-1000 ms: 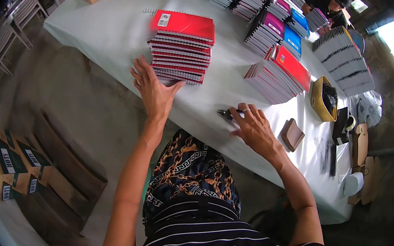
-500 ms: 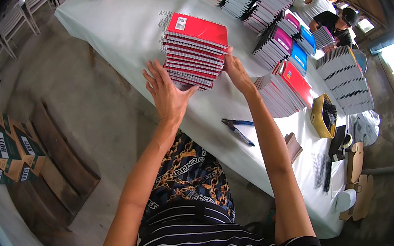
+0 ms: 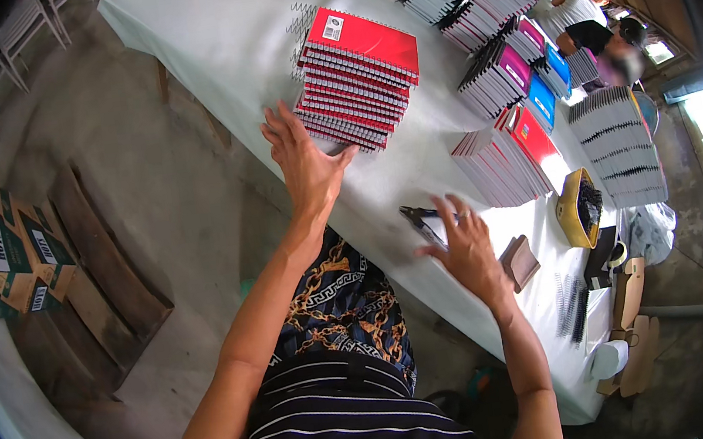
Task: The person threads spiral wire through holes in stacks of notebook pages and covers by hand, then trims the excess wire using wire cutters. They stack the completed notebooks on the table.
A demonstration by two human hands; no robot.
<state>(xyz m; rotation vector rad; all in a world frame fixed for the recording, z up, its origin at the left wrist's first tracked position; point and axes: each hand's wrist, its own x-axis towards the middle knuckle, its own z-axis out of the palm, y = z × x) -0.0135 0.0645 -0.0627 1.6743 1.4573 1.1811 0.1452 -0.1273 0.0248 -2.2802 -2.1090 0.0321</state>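
Observation:
A stack of red-covered spiral notebooks (image 3: 365, 47) lies on the table, their wire bindings fanned in rows toward me. Loose wire coils stick out at the stack's far left edge. Beside the near left corner of the stack is my left hand (image 3: 307, 163), its fingers spread and its thumb near the lowest notebooks; whether it touches them I cannot tell. My right hand (image 3: 467, 249) hovers with fingers apart at a pair of pliers (image 3: 424, 221). The hand partly covers the pliers' handles and holds nothing.
Taller notebook piles (image 3: 488, 5) stand at the far right, with more red notebooks (image 3: 494, 167) nearer. A yellow bin (image 3: 576, 209) of black pieces, a brown block (image 3: 519, 263) and loose coils (image 3: 575, 306) lie to the right. Two people work beyond. Cartons (image 3: 0, 249) stand at left.
My right hand has left the notebook stack and moved nearer and to the right, over the pliers. The left hand stays beside the stack.

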